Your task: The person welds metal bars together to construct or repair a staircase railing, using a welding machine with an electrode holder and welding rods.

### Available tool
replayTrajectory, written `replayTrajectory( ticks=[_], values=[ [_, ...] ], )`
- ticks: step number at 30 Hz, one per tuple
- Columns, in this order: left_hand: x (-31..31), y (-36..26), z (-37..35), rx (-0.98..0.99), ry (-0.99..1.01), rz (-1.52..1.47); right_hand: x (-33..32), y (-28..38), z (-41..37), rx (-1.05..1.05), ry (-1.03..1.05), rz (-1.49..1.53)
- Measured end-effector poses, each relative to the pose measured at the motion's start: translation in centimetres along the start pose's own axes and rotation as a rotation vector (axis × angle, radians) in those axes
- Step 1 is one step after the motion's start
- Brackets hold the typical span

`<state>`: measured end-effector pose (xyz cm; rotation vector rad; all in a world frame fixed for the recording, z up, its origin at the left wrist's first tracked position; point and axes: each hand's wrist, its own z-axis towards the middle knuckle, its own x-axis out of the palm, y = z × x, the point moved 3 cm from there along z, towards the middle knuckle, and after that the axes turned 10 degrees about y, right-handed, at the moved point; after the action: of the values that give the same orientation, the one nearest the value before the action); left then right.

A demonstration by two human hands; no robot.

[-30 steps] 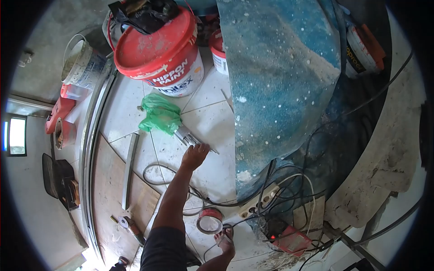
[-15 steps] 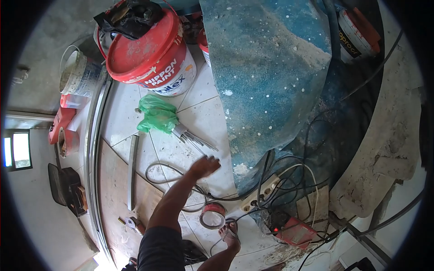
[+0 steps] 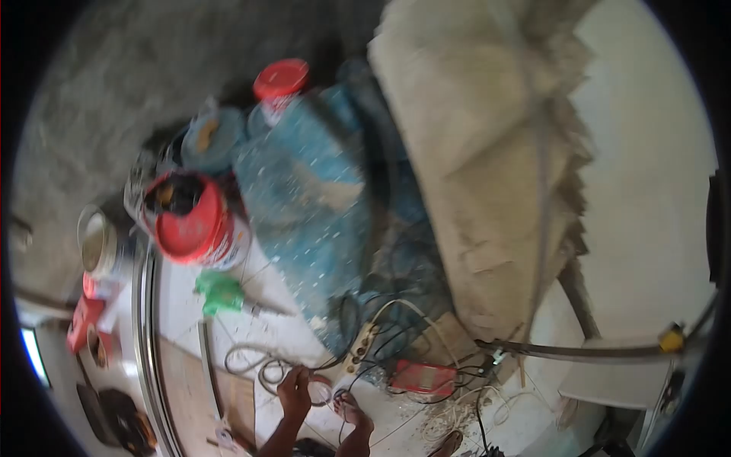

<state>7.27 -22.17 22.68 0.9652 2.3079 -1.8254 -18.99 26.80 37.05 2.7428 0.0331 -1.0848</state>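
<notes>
My left hand is low in the view, its fingers curled closed. Whatever they hold, if anything, is blurred and too small to make out. Just right of it sits a round container with a reddish rim, partly hidden by the hand. A coiled grey cable lies on the tiles above the hand. Farther up is a green plastic bag with a bundle of thin metal rods sticking out. My sandalled foot is to the right of the hand. My right hand is out of view.
A red-lidded paint bucket stands upper left, beside a blue paint-spotted sheet. A power strip, tangled cables and a red machine lie right of the hand. Long metal profiles run along the left. A metal bar crosses at right.
The view has swung up and right, showing more brown sheeting and wall. My left hand has drawn back from the rods and is now beside the round container.
</notes>
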Motion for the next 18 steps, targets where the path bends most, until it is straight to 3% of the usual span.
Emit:
replayTrajectory(
  ticks=[1,3,5,7,8,9,10,12,13,14,16,17,18],
  values=[
    [-0.3,-4.6,-1.9,-0.068,-0.009,-0.143,-2.6,1.4,-1.7,-0.057,0.030,0.196],
    [-0.2,-12.9,-6.5,-0.186,0.146,-0.312,-3.4,-6.4,-0.2,-0.108,-0.034,0.422],
    [2.7,-14.2,-11.8,-0.176,0.330,-0.416,-4.9,-12.5,2.5,-0.176,-0.076,0.634],
    [5.8,-24.4,-19.7,-0.378,0.556,-0.585,-8.1,-16.8,2.9,-0.281,-0.129,1.100],
    [8.6,-25.6,-23.4,-0.424,0.643,-0.611,-13.7,-13.3,-1.2,-0.260,-0.236,0.452],
    [11.7,-26.3,-27.3,-0.478,0.733,-0.635,-17.6,-12.9,-3.1,-0.346,-0.403,0.527],
    [14.7,-28.5,-30.7,-0.475,0.738,-0.626,-19.5,-17.5,-1.2,-0.502,-0.292,0.601],
    [20.9,-31.2,-38.8,-0.546,0.645,-0.760,-24.2,-24.6,2.1,-0.415,-0.573,0.619],
    [23.5,-32.5,-42.2,-0.489,0.720,-0.739,-28.1,-25.4,1.3,-0.404,-0.745,0.540],
    [25.5,-35.6,-45.6,-0.403,0.808,-0.694,-32.7,-26.0,-1.0,-0.445,-0.618,0.812],
    [29.8,-38.5,-50.7,-0.380,0.893,-0.516,-41.1,-27.6,-4.0,-0.371,-0.655,0.886],
    [30.8,-41.3,-52.5,-0.235,0.842,-0.201,-45.0,-28.8,-5.6,-0.349,-0.684,0.918],
    [32.9,-42.0,-53.9,-0.267,0.777,-0.416,-48.5,-29.6,-6.7,-0.420,-0.720,1.082]
  ],
)
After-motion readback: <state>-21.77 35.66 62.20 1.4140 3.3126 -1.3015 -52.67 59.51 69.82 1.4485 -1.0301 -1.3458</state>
